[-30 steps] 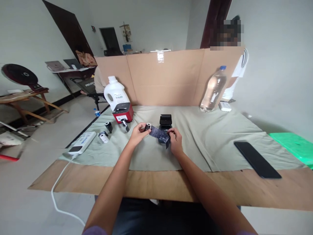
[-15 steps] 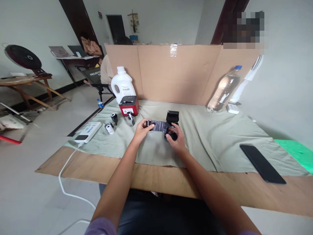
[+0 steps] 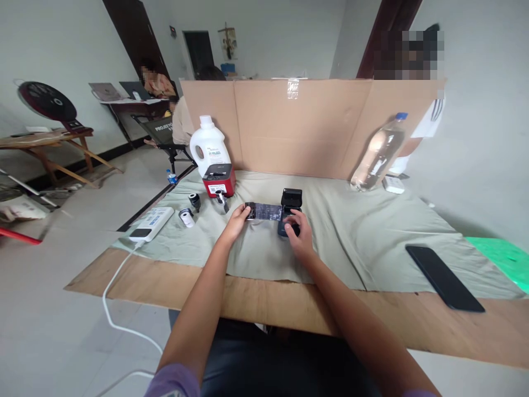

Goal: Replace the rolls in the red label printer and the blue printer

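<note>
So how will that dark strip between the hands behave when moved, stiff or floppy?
The dark strip is probably floppy, since it looks thin and ribbon-like. It should be light, given its small bulk. Its rolled end, held in the left hand, looks cylindrical, so may roll or unwind if released.

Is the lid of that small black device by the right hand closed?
No, the lid stands raised at the far side of the small black device, beyond the right hand.
</note>
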`<action>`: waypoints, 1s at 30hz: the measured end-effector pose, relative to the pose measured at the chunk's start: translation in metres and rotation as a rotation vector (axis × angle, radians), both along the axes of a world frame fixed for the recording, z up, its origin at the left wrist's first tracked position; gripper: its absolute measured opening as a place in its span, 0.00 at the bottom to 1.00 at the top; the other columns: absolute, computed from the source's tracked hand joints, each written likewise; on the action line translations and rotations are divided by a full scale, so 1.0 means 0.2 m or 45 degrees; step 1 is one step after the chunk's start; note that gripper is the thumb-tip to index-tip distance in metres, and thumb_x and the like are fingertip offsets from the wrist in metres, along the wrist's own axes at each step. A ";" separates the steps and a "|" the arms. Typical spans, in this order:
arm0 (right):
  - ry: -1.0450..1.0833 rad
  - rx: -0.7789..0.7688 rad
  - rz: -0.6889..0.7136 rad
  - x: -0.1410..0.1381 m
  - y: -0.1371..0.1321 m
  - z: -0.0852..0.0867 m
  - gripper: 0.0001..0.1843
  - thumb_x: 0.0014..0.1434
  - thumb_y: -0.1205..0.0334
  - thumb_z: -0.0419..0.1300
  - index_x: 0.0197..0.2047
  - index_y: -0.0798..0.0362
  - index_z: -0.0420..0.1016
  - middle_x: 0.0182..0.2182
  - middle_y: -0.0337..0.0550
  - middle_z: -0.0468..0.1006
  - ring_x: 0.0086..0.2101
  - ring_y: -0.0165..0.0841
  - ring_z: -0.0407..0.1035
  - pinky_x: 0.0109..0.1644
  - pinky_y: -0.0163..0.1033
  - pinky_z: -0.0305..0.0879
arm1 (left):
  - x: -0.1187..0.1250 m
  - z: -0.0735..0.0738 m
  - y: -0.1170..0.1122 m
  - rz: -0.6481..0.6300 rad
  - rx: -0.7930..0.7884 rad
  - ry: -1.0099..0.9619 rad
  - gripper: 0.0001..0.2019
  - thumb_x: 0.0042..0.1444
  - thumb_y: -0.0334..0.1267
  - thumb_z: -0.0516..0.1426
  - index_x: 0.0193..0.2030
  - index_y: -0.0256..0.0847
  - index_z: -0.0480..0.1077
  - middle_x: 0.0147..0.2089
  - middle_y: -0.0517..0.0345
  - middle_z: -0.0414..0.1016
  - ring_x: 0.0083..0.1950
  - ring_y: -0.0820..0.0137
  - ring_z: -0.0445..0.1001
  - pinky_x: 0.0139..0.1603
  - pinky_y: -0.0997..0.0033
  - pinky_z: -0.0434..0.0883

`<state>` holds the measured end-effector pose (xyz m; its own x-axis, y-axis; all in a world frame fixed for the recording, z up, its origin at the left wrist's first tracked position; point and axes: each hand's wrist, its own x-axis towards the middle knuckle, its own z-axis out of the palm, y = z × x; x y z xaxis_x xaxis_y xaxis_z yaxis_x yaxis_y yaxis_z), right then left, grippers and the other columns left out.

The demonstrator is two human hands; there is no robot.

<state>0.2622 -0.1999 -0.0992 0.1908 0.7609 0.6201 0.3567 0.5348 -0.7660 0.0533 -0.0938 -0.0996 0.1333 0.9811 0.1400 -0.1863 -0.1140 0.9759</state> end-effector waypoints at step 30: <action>0.101 -0.025 -0.035 0.01 0.01 0.00 0.18 0.62 0.58 0.57 0.55 0.49 0.65 0.40 0.44 0.74 0.39 0.36 0.69 0.47 0.46 0.68 | -0.08 0.07 -0.04 0.321 0.349 0.361 0.21 0.42 0.48 0.68 0.25 0.42 0.59 0.25 0.66 0.58 0.28 0.74 0.59 0.29 0.73 0.58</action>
